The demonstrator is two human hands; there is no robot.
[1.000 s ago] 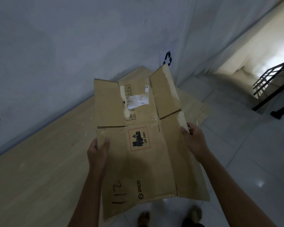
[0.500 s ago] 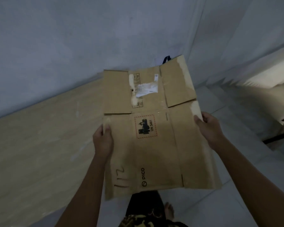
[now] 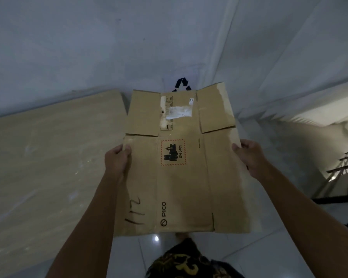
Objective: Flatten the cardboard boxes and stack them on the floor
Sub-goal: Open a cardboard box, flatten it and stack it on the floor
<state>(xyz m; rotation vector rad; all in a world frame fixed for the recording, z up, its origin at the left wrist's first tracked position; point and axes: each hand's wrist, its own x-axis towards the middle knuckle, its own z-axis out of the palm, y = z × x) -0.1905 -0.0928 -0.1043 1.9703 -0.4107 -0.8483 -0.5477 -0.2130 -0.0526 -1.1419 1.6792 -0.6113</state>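
The floor (image 3: 259, 255) is pale glossy tile with a small bright reflection just below the near edge of the cardboard, and grey-white walls (image 3: 88, 47) meet in a corner straight ahead. A large light-wood panel (image 3: 48, 167) lies along the foot of the left wall, its surface marked with pale smears. To the right a staircase (image 3: 301, 137) drops toward a brighter lit landing, with a dark metal railing (image 3: 344, 167) at the far right edge. A black recycling symbol (image 3: 182, 83) shows just above the far edge of the cardboard; what it is printed on is hidden. The flattened cardboard box (image 3: 181, 187) is held in the air in front of the person, above the floor, lying nearly flat with its flaps spread. It is brown, with a red-dashed battery hazard label (image 3: 173, 155) reading UN 3481, the printed word PICO near the close edge, handwritten "112" in dark marker beside it, a torn white shipping label (image 3: 178, 112) on the far panel, and pale strips where tape has pulled off the surface. The left hand (image 3: 118, 161) grips the box's left edge, thumb on top and fingers underneath. The right hand (image 3: 250, 157) grips the right edge the same way. Dark patterned clothing (image 3: 185, 261) and a bare foot show at the bottom.
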